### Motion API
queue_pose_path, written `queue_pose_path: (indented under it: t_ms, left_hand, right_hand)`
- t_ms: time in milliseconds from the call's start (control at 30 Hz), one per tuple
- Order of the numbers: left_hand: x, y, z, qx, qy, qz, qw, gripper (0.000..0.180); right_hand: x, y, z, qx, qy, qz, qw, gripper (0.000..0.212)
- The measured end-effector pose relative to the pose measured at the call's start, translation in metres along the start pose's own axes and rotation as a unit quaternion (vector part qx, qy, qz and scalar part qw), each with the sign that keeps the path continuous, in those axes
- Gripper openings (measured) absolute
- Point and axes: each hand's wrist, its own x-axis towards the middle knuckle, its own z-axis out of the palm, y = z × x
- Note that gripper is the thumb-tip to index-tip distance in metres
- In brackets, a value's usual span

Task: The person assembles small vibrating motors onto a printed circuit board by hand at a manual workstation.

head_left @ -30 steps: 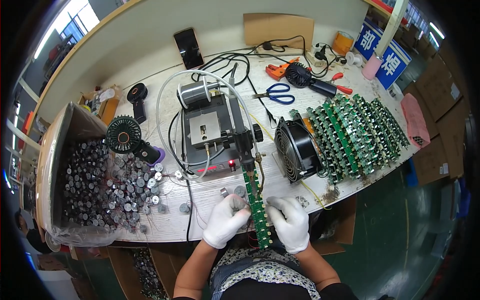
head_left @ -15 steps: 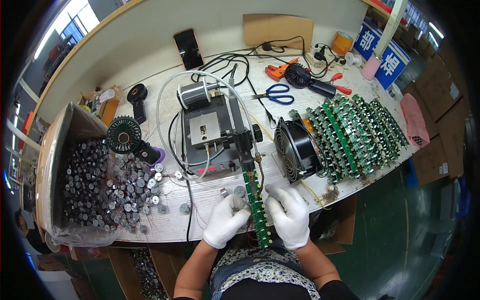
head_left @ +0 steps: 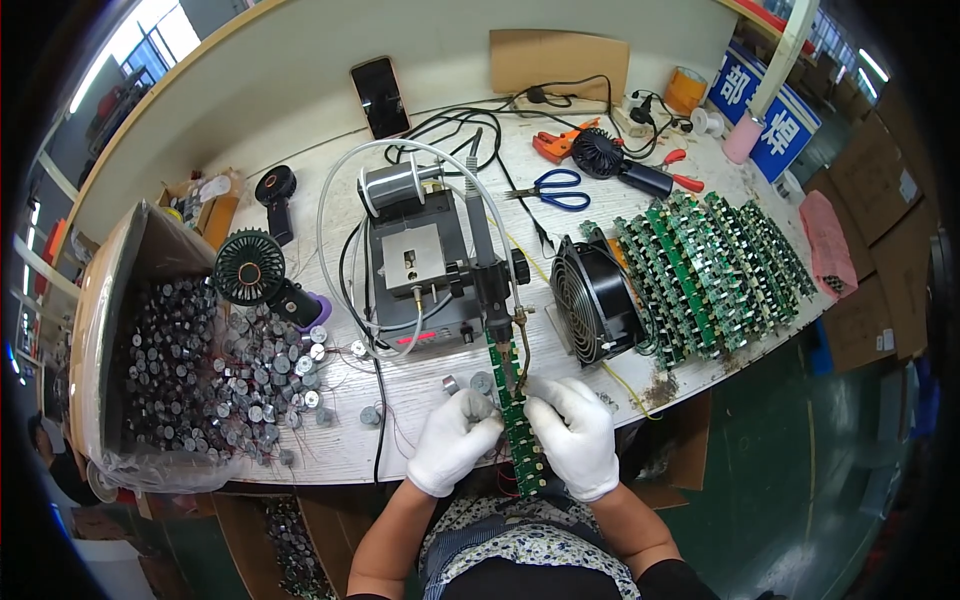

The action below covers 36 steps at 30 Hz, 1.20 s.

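A long green circuit board strip (head_left: 524,462) runs from under the soldering machine (head_left: 418,265) toward me, between my hands. The soldering iron (head_left: 507,365) comes down over the strip, its tip close to the fingers of my right hand. My left hand (head_left: 455,442), in a white glove, is closed at the strip's left edge; what its fingertips hold is hidden. White-gloved too, my right hand (head_left: 574,438) pinches at the strip's right edge, just below the iron; anything in that pinch is too small to make out. Small round motors (head_left: 481,383) lie beside my left hand.
On the left, a box (head_left: 95,330) of small motors spills onto the table near a handheld fan (head_left: 250,270). A black square fan (head_left: 590,300) and rows of circuit boards (head_left: 700,275) stand right. Behind are blue-handled scissors (head_left: 560,190), cables and a phone (head_left: 379,98).
My right hand has shifted slightly left and its fingertips have come in over the strip, close to the iron tip. My left hand has barely moved.
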Motion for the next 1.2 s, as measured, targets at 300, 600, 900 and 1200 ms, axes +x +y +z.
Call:
queue_pose_path:
  t_ms: [300, 600, 900, 1200]
  left_hand:
    - [0.0, 0.002, 0.0, -0.005, 0.003, -0.022, 1.0, 0.012]
    - [-0.001, 0.002, 0.0, -0.022, -0.002, -0.028, 0.999, 0.012]
    - [-0.001, 0.003, 0.001, -0.015, -0.005, -0.023, 1.0, 0.012]
    - [-0.001, 0.002, 0.0, -0.003, -0.006, -0.014, 1.0, 0.012]
  right_hand:
    - [0.0, -0.001, -0.002, -0.052, 0.027, -0.039, 0.997, 0.016]
    - [-0.019, 0.014, -0.004, -0.083, 0.035, -0.039, 0.995, 0.016]
    - [-0.024, 0.019, -0.001, -0.052, 0.016, -0.001, 0.999, 0.023]
    - [-0.023, 0.017, -0.001, -0.051, 0.029, 0.006, 0.998, 0.022]
